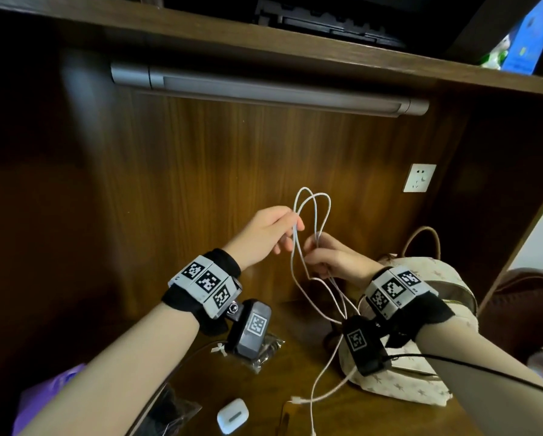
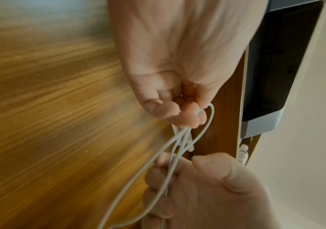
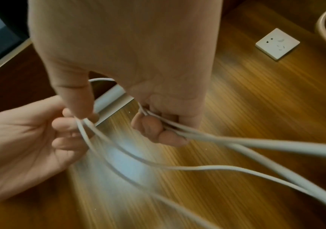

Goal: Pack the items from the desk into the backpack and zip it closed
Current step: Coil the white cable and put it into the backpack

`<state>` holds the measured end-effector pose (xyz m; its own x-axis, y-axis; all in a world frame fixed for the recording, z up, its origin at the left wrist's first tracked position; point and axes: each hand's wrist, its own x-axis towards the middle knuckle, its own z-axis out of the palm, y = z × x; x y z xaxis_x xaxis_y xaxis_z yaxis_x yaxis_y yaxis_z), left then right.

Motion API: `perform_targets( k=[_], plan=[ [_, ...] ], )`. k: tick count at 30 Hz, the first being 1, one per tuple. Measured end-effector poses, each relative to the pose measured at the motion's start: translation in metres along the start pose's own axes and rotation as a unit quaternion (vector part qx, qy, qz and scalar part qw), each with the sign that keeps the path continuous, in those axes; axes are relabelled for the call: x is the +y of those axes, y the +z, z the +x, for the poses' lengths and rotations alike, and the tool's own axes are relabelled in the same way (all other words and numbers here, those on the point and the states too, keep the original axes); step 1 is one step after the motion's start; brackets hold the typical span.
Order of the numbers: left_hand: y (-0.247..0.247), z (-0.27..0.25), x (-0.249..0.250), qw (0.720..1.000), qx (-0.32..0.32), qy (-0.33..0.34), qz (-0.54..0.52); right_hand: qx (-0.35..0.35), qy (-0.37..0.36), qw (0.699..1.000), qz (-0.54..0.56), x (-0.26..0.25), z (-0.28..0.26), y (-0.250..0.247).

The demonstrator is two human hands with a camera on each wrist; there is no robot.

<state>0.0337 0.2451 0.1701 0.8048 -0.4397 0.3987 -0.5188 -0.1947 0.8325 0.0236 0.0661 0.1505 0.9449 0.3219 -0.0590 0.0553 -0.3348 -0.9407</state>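
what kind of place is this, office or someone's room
Probably a home study nook or bedroom desk: a wooden desk built under a shelf, a light bar fixed beneath it, a wall socket in the back panel, and a patterned backpack.

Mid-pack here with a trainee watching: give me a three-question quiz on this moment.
1. True or false: both hands grip the white charging cable.
2. Which lies on the desk nearest the camera? A) white earbud case B) wall socket C) backpack
3. Fill in: the cable's loose connector end hangs down to the ____.

Key: 1 true; 2 A; 3 desk.
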Motion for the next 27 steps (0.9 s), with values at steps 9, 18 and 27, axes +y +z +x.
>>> perform_targets(
  k=[9, 18, 27],
  plan=[
    [0.010, 0.003, 0.009, 1.000, -0.014, 0.003, 0.006, -0.032, -0.110, 0.985, -0.129, -0.002, 0.001, 0.022],
    [0.004, 0.004, 0.006, 0.999, -0.044, -0.001, 0.022, -0.041, -0.118, 0.982, -0.143, 0.006, 0.007, 0.024],
    [-0.017, 0.007, 0.001, 0.992, 0.110, 0.052, 0.042, 0.050, -0.076, 0.994, -0.065, 0.025, 0.005, 0.001]
  ],
)
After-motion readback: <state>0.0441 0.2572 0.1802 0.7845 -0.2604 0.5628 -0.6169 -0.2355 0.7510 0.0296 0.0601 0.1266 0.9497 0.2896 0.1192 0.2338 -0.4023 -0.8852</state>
